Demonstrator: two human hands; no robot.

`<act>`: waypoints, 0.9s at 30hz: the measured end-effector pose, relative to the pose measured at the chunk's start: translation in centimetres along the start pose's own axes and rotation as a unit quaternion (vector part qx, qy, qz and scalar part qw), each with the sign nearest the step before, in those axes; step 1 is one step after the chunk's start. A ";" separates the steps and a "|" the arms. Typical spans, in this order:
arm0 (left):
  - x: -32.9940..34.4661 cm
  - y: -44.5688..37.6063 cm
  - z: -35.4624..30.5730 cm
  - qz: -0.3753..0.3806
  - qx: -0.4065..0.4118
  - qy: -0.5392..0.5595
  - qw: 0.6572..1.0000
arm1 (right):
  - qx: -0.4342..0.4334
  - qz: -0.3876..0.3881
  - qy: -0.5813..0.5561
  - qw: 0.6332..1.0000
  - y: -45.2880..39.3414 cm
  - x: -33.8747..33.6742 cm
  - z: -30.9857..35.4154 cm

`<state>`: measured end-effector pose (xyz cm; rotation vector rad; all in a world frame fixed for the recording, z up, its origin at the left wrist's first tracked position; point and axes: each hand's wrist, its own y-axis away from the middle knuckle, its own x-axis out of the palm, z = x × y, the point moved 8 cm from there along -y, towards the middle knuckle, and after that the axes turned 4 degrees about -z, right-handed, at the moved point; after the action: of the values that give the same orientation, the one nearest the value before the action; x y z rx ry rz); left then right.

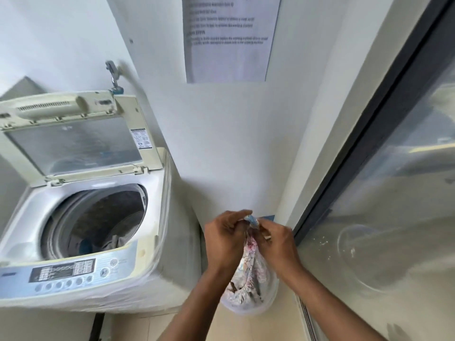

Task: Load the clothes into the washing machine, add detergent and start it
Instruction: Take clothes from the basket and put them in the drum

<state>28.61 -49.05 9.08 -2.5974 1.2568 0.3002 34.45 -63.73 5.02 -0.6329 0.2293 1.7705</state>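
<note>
Clothes in a knotted clear plastic bag (248, 274), pinched by left grip (225, 238) and right grip (277, 244), at three o'clock from the open white top-loading washing machine (81, 232); loading seems unfinished.

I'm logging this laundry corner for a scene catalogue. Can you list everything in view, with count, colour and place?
washing machine: one, white with a grey-blue panel, left, top-loading.
lid: one, cream with a clear pane, raised at the machine's back.
clothes in drum: a few, grey and blue, low in the drum.
tap: one, metal, on the wall above the lid.
paper notice: one, white, on the wall, text unreadable.
glass door: one, dark-framed, right.
plastic bag: one, clear, holding patterned cloth, hanging from both hands.
left hand: grips the bag's neck.
right hand: pinches the bag's neck.
</note>
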 end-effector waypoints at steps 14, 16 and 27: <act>-7.8 -2.6 -25.5 -0.039 0.252 0.164 0.953 | 0.015 0.053 0.060 0.997 -2.9 -1.9 5.0; -9.6 -2.7 -27.3 -0.063 0.269 0.196 0.941 | 0.019 0.016 0.024 0.999 -4.8 -3.7 6.6; -14.7 -6.3 -16.1 -0.194 0.119 0.185 0.956 | -0.095 -0.132 -0.185 0.969 -11.6 -16.2 21.8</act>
<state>25.92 -39.29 29.40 -2.6783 0.7796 -0.4006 41.60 -63.60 33.64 -0.4332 -0.2732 1.6241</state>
